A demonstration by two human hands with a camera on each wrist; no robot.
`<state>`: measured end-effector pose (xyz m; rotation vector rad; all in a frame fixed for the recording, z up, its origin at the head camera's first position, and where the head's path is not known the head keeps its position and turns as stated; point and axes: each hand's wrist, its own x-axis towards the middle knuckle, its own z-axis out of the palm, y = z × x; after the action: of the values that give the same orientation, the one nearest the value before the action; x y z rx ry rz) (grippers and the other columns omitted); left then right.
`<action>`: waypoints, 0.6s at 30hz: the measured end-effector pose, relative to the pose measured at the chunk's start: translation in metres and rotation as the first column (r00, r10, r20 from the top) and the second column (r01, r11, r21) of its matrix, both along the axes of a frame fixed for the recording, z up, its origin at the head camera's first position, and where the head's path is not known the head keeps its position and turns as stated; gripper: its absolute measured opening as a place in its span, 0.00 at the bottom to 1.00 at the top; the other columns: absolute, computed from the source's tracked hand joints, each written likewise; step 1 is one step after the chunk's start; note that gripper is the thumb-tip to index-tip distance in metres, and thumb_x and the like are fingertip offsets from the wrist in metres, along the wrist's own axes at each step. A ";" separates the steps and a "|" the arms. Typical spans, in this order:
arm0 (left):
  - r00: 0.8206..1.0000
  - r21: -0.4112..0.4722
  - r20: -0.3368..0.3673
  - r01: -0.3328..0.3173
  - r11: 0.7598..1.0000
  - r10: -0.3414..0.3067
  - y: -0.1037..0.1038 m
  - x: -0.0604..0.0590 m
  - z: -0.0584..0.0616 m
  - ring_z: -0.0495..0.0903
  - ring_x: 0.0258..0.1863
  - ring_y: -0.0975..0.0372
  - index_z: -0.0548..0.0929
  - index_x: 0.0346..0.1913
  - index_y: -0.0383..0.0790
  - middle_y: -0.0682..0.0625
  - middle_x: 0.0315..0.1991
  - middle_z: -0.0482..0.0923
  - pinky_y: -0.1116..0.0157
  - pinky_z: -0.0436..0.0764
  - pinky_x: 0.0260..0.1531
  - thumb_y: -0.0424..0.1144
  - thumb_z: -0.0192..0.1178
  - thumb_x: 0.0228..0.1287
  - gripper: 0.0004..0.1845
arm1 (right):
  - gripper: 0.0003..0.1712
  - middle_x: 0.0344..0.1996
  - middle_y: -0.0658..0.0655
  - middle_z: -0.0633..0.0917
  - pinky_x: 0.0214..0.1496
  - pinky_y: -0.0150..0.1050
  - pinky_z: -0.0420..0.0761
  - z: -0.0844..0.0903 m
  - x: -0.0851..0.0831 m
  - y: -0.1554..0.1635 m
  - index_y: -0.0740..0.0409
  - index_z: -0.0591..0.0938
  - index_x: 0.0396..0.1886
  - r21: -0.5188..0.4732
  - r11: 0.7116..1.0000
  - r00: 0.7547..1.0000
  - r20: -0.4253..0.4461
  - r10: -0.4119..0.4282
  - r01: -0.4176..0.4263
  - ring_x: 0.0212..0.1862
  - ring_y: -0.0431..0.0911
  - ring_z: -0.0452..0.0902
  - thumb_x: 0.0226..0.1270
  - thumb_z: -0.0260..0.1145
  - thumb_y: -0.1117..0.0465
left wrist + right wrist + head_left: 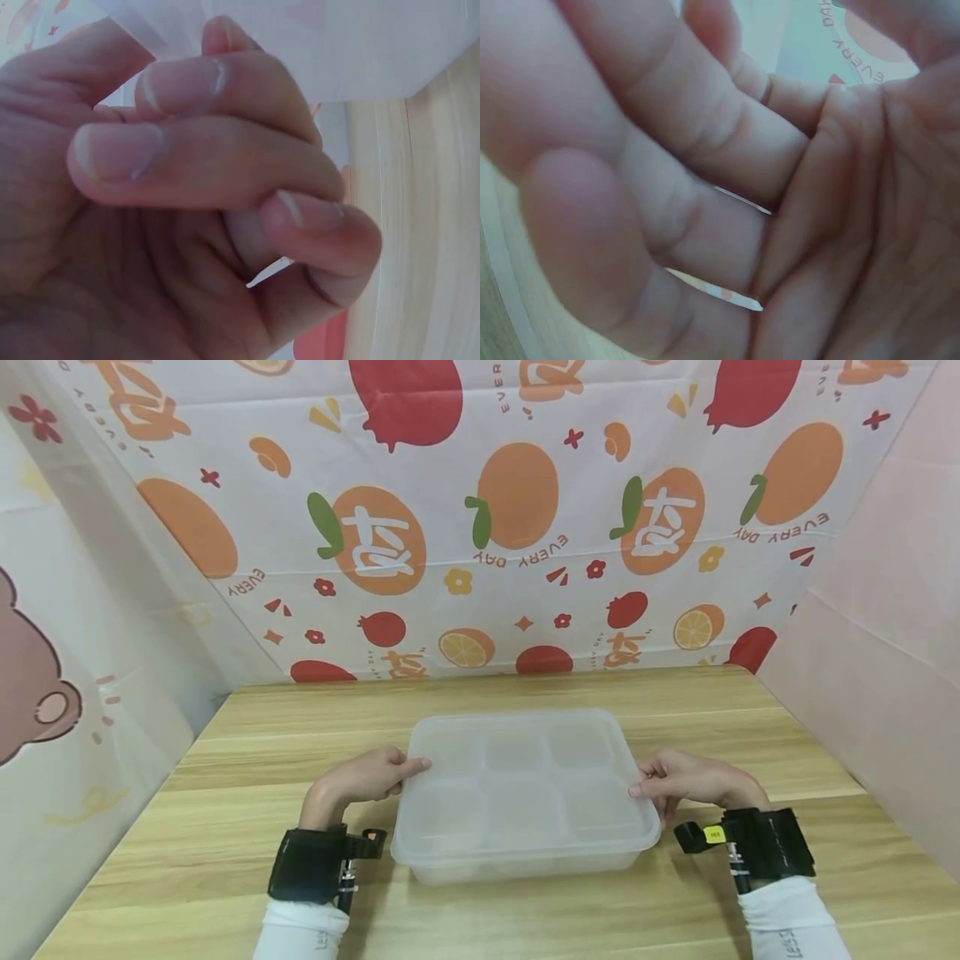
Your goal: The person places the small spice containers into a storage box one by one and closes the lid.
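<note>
A translucent plastic storage box [525,802] with a lid, showing six-part divisions through it, stands at the middle of the wooden table. My left hand [375,774] pinches its left edge, thumb on top of the lid; in the left wrist view the fingers [210,161] are curled beside the box's wall [337,52]. At the right edge my right hand [686,781] grips the box, thumb over the rim and fingers at its side. The right wrist view shows that hand's fingers [682,150] close up, with little of the box discernible.
The wooden table [300,727] runs back to a fruit-printed cloth [450,527]. A pale cloth with a bear print [30,677] hangs at the left, and a plain pinkish wall [885,693] closes the right side. Each wrist wears a black strap [306,866].
</note>
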<state>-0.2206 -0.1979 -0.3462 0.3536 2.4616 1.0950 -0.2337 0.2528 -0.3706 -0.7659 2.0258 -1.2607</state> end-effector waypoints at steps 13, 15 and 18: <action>1.000 -0.013 -0.007 -0.027 1.000 0.026 0.002 -0.003 -0.003 0.53 0.17 0.63 0.75 0.23 0.41 0.54 0.16 0.57 0.65 0.55 0.23 0.47 0.53 0.79 0.22 | 0.14 0.29 0.58 0.86 0.32 0.42 0.84 0.000 0.000 0.002 0.71 0.82 0.45 0.021 0.999 0.999 -0.001 -0.047 0.047 0.26 0.45 0.83 0.77 0.60 0.61; 1.000 -0.010 -0.016 -0.021 1.000 0.021 0.002 -0.004 -0.003 0.53 0.17 0.63 0.76 0.25 0.40 0.54 0.16 0.57 0.65 0.55 0.23 0.47 0.53 0.79 0.22 | 0.14 0.30 0.59 0.86 0.32 0.42 0.84 0.000 -0.001 0.002 0.71 0.82 0.45 0.025 0.998 0.998 -0.003 -0.056 0.056 0.26 0.45 0.83 0.77 0.60 0.61; 1.000 -0.006 -0.021 -0.014 1.000 0.014 0.001 -0.005 -0.002 0.53 0.17 0.63 0.77 0.26 0.40 0.54 0.15 0.57 0.65 0.54 0.23 0.46 0.52 0.79 0.21 | 0.14 0.30 0.59 0.86 0.32 0.42 0.84 0.000 -0.002 0.002 0.71 0.82 0.46 0.020 0.998 0.998 -0.003 -0.056 0.056 0.27 0.45 0.83 0.77 0.60 0.61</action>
<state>-0.2252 -0.1969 -0.3484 0.3486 2.4887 1.0948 -0.2361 0.2545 -0.3705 -0.7057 2.0718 -1.2689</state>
